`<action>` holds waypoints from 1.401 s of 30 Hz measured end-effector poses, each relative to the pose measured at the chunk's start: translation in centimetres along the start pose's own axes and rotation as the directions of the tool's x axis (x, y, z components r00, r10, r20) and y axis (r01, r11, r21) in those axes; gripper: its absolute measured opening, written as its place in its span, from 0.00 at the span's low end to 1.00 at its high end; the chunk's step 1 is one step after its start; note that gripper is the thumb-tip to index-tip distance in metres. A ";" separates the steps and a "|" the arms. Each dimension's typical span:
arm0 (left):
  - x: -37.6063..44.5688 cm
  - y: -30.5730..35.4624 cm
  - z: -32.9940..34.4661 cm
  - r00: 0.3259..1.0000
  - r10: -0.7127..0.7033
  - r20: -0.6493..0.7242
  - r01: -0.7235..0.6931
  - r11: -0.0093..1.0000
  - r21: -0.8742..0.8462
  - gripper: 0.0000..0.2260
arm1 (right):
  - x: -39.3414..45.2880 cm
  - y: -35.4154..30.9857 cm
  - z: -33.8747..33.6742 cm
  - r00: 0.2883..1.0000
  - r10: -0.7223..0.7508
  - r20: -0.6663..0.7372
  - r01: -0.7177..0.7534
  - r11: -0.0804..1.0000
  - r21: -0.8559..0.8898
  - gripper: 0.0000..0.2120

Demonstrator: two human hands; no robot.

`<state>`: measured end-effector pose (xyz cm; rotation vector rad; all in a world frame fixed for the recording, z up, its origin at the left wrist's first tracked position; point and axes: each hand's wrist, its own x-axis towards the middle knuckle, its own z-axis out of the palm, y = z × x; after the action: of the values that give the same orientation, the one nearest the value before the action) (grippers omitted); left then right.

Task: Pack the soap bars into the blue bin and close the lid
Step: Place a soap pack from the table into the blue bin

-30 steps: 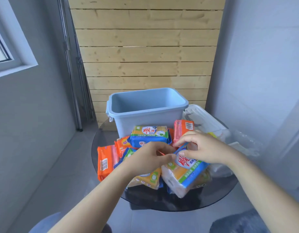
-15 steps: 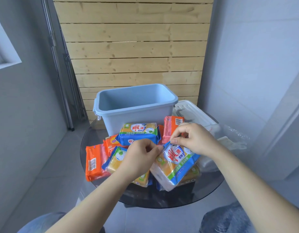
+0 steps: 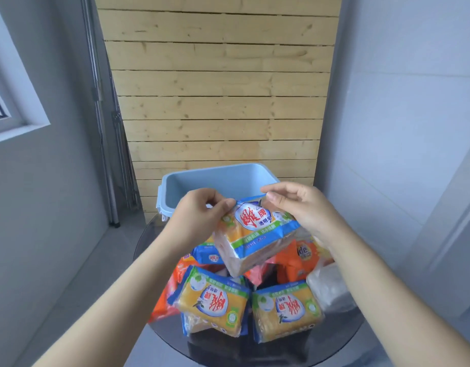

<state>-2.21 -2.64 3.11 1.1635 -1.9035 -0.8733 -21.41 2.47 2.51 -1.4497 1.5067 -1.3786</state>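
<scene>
Mid-transfer: left hand [image 3: 199, 217] and right hand [image 3: 298, 205] pinching top corners of soap pack [image 3: 255, 234], held just before open blue bin [image 3: 218, 181]; next, carry forward over rim, release inside.

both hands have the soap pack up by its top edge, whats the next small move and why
Probably carry the soap pack forward over the blue bin and lower it in. The left hand and right hand pinch its top corners, it hangs just in front of the rim, and the bin looks empty.
</scene>
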 end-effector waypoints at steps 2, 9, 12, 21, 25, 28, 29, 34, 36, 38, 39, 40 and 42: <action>1.9 0.2 -0.8 1.000 -0.027 0.002 0.027 0.999 -0.027 0.12 | 1.9 -0.9 0.4 1.000 0.019 -0.023 -0.020 0.999 -0.026 0.04; 9.7 0.7 -2.8 0.999 -0.040 0.027 0.041 0.998 -0.041 0.12 | 9.9 -3.3 0.8 0.995 -0.007 -0.103 -0.007 0.990 -0.142 0.04; 13.1 -0.2 -2.8 0.994 -0.095 0.051 0.098 0.994 -0.055 0.12 | 13.2 -2.6 1.5 0.989 0.003 -0.148 -0.030 0.983 -0.181 0.06; 18.3 -5.5 0.7 0.915 -0.378 0.139 0.395 0.909 -0.130 0.13 | 19.1 3.5 4.0 0.976 0.091 -0.200 -0.142 0.955 -0.261 0.12; 18.8 -7.3 1.6 0.846 -0.483 0.228 0.522 0.837 -0.165 0.10 | 20.2 5.3 4.7 0.965 0.178 -0.192 -0.229 0.930 -0.287 0.11; 18.9 -8.1 1.9 0.740 -0.570 0.357 0.647 0.748 -0.146 0.11 | 20.8 6.1 4.8 0.948 0.262 -0.178 -0.307 0.900 -0.309 0.10; 19.0 -8.4 2.2 0.696 -0.592 0.405 0.688 0.712 -0.142 0.13 | 20.9 6.4 4.8 0.942 0.289 -0.170 -0.329 0.892 -0.310 0.11; 19.3 -9.1 3.3 0.600 -0.597 0.533 0.764 0.625 -0.160 0.10 | 21.5 7.0 4.8 0.893 0.434 -0.122 -0.451 0.854 -0.259 0.13; 19.4 -9.4 3.7 0.592 -0.599 0.540 0.775 0.607 -0.176 0.11 | 21.9 7.7 4.8 0.869 0.485 -0.103 -0.493 0.827 -0.270 0.12; 19.3 -9.2 4.0 0.587 -0.599 0.545 0.783 0.590 -0.196 0.10 | 22.0 7.9 5.0 0.851 0.521 -0.062 -0.515 0.805 -0.295 0.06; 19.2 -9.0 4.1 0.589 -0.600 0.541 0.786 0.579 -0.214 0.08 | 22.0 7.8 5.1 0.838 0.543 -0.043 -0.528 0.790 -0.310 0.09; 19.1 -8.9 4.1 0.593 -0.598 0.539 0.788 0.570 -0.233 0.07 | 22.0 7.7 5.2 0.833 0.552 -0.031 -0.533 0.786 -0.312 0.13; 19.0 -8.7 4.1 0.594 -0.593 0.543 0.789 0.564 -0.246 0.07 | 22.2 7.7 5.2 0.843 0.537 -0.024 -0.517 0.798 -0.311 0.17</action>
<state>-8.20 -22.48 -1.80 1.5364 -1.3001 -2.0509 -23.34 -21.21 -1.29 -1.0939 1.9569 -0.7730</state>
